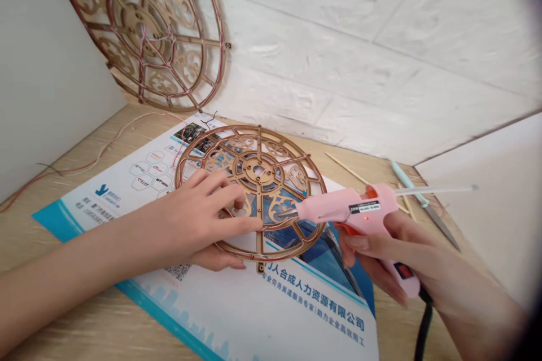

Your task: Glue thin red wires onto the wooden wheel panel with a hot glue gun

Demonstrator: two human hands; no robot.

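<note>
My right hand (393,254) is wrapped round a pink hot glue gun (339,206), its red light lit and a clear glue stick (440,189) poking out the back. The metal nozzle points left, over the lower part of a round gold lattice frame (259,177); whether it touches cannot be seen. My left hand (212,217) grips this frame at its lower left, the index finger stretched along the ring and the thumb at the rim. Thin red and white wires run along the frame's rings. It lies on a printed blue and white folder (305,316).
A second, larger lattice frame (146,28) leans against the white wall at the back left. Loose wires (101,149) trail over the wooden table to the left. Behind the glue gun lie wooden sticks (347,166) and a turquoise-handled knife (440,225). The gun's black cord (423,333) hangs toward me.
</note>
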